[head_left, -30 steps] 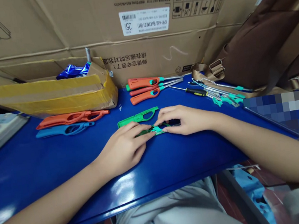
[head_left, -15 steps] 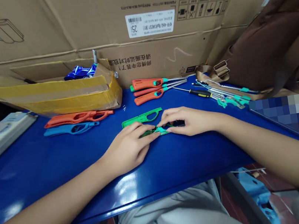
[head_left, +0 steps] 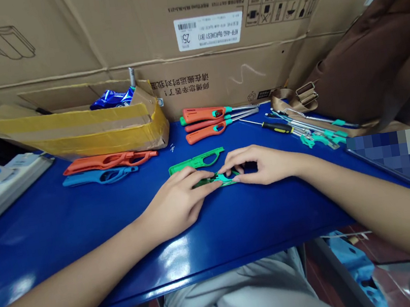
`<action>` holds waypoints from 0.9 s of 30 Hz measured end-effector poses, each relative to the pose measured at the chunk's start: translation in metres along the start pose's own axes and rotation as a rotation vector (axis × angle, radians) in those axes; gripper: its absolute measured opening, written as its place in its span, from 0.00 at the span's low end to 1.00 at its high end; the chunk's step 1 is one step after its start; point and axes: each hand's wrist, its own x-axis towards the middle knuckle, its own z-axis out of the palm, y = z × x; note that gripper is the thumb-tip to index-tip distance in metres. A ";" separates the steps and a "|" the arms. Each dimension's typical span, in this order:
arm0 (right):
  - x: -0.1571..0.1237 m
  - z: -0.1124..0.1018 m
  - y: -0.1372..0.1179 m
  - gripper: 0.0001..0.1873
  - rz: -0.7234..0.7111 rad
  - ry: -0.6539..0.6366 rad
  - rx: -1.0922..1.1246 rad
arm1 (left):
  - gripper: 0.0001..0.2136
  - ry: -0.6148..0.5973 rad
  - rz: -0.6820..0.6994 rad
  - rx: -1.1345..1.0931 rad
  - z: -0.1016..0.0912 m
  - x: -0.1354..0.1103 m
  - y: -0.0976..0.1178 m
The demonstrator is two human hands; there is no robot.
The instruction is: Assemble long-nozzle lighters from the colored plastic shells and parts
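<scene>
Low over the blue table, my left hand (head_left: 182, 194) is closed around the handle end of a green lighter casing half (head_left: 228, 183), its thumb and fingertips at the teal part inside. My right hand (head_left: 258, 165) grips the other end, with fingertips on the teal trigger piece (head_left: 221, 177) and the thumb by the lower edge. Much of this casing is hidden under my fingers. Just beyond my hands lies a second green casing half (head_left: 195, 161), hollow side showing.
Orange lighters (head_left: 205, 134) with metal tubes lie behind, near a yellow-black screwdriver (head_left: 277, 127) and several metal tubes with teal parts (head_left: 317, 131). Orange casing halves (head_left: 109, 161) and a blue one (head_left: 98, 177) sit before a taped carton (head_left: 110, 137). A power strip (head_left: 13, 187) is at left, a brown bag (head_left: 376, 61) at right.
My right hand's fingers have shifted slightly around the teal piece, showing more of its ring. My left hand stays in place on the casing; the view has drifted a little.
</scene>
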 end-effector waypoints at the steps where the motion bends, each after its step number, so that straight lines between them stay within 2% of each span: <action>1: 0.000 -0.001 0.000 0.16 -0.001 0.013 0.008 | 0.18 0.001 -0.002 -0.005 0.000 0.000 0.000; 7: -0.003 -0.009 -0.001 0.12 0.004 0.044 0.016 | 0.18 0.007 -0.017 -0.032 0.002 -0.003 -0.002; 11: -0.003 -0.007 -0.009 0.09 0.001 0.047 -0.019 | 0.16 0.027 -0.025 -0.040 0.003 -0.005 -0.003; 17: -0.005 -0.010 -0.016 0.09 -0.010 0.046 -0.051 | 0.15 0.043 -0.008 -0.039 0.005 -0.005 -0.005; 23: -0.008 -0.021 -0.015 0.04 0.100 0.066 -0.136 | 0.15 0.036 -0.015 -0.071 0.004 -0.005 -0.005; 27: -0.006 -0.016 -0.012 0.04 0.217 -0.023 -0.094 | 0.15 0.039 -0.020 -0.085 0.005 -0.006 -0.005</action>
